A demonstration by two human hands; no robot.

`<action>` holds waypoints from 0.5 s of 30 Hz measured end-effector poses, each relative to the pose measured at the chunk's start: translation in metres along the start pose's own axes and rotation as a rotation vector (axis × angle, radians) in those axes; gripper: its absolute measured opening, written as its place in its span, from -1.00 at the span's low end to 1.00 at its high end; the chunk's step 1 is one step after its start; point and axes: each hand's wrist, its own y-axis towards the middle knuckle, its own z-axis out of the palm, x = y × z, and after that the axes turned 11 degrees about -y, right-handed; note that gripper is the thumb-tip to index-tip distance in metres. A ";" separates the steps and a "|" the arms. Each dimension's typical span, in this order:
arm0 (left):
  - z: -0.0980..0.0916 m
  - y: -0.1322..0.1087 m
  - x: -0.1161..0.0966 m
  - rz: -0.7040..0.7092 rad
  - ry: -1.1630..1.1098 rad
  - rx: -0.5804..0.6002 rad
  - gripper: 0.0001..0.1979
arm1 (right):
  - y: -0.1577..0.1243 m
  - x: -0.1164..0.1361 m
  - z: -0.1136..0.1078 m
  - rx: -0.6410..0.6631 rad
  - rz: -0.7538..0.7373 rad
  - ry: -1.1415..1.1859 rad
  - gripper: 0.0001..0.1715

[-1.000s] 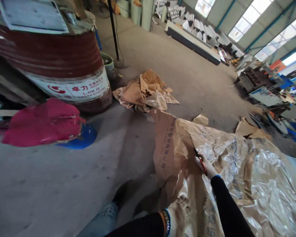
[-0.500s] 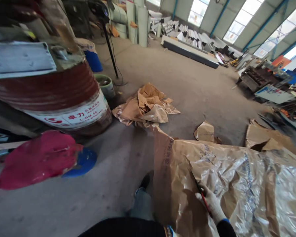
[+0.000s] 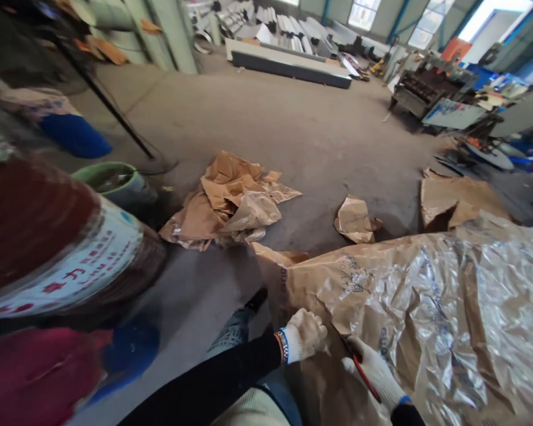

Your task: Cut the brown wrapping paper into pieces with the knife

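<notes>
Gloves cover both your hands, down at the near edge of the big brown wrapping sheet (image 3: 408,296) that is spread crumpled over a bulky load on the floor (image 3: 320,136). Your left hand (image 3: 302,334) comes in from the left on a black sleeve, wrist bent, its fingers curled shut on the sheet's torn edge. Your right hand (image 3: 375,373) lies just right of it on the sheet, palm down, fingers wrapped round a slim red-handled cutter (image 3: 359,368) whose tip points up and left toward the left hand. Beyond the sheet's far corner sits a heap of crumpled brown paper (image 3: 231,204), with a smaller scrap (image 3: 354,220) to its right. Left of the sheet stands a red drum (image 3: 57,236) with a white band
</notes>
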 end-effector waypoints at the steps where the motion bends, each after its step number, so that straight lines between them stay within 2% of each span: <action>1: -0.007 -0.004 0.001 0.022 -0.012 0.017 -0.76 | 0.004 0.009 -0.004 0.002 0.007 -0.002 -0.30; 4: -0.037 -0.014 0.001 0.108 -0.024 0.108 -0.54 | 0.013 0.031 -0.014 -0.010 0.029 0.001 -0.30; 8: -0.071 -0.016 0.003 0.176 0.008 0.251 -0.56 | 0.011 0.044 -0.020 -0.030 0.152 -0.062 -0.31; 12: -0.072 -0.014 0.011 0.268 -0.018 0.262 -0.53 | 0.002 0.052 -0.023 0.032 0.271 -0.159 -0.39; 15: -0.060 -0.016 0.021 0.335 -0.025 0.207 -0.47 | 0.006 0.061 -0.023 0.043 0.247 -0.164 -0.32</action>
